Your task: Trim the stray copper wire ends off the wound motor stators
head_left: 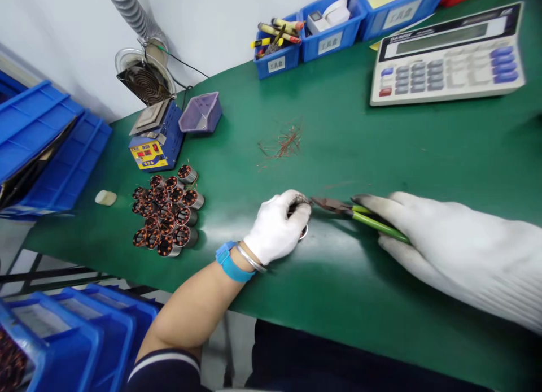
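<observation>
My left hand [277,225], in a white glove, is wrapped round a small metal cylinder [304,232] on the green table; most of the cylinder is hidden under the fingers. My right hand [406,228], also gloved, grips green-handled pliers [359,212], whose dark jaws point left and end close to my left fingertips. Whether the jaws touch anything is too small to tell. Left of my left hand stand several metal cylinders with copper windings [183,216], grouped together. Beyond my hands lies a loose heap of thin copper wire bits [289,142].
A large calculator [449,59] lies at the back right. Blue tool boxes [277,63] line the back edge. A blue device with a yellow panel [149,156] and a purple tray [200,113] stand at the back left. Blue bins [63,149] are at the far left.
</observation>
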